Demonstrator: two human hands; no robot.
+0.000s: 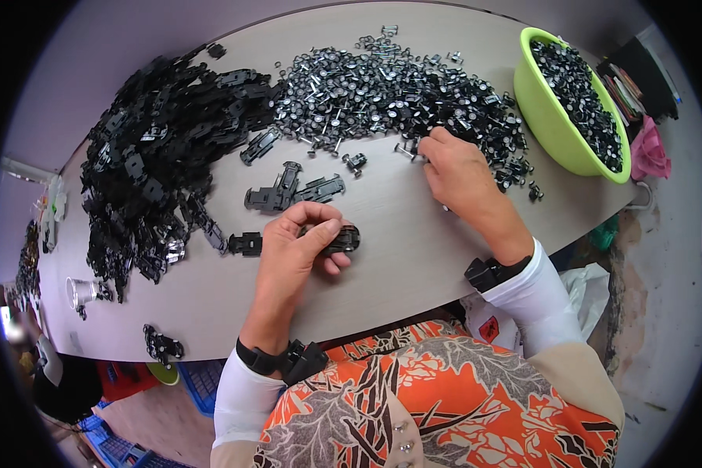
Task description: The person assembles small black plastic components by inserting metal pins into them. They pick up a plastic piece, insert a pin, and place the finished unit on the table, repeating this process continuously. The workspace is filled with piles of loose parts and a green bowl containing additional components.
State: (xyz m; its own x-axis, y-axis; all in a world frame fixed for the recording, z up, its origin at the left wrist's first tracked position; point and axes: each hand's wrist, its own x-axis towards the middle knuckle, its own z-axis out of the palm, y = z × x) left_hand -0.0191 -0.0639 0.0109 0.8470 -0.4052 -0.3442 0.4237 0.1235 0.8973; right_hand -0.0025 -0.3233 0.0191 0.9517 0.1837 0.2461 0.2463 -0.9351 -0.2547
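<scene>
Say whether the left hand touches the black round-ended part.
Touching. The head view shows the left hand gripping the black round-ended part, its rounded end sticking out rightward.

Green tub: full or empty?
Full or nearly so: small wheels fill the tub close to its rim. Its bottom is hidden beneath them.

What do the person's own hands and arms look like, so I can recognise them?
The left hand and right hand are ungloved. Behind each sits a black strap with a black box, then a white sleeve, with beige cloth further up.
</scene>
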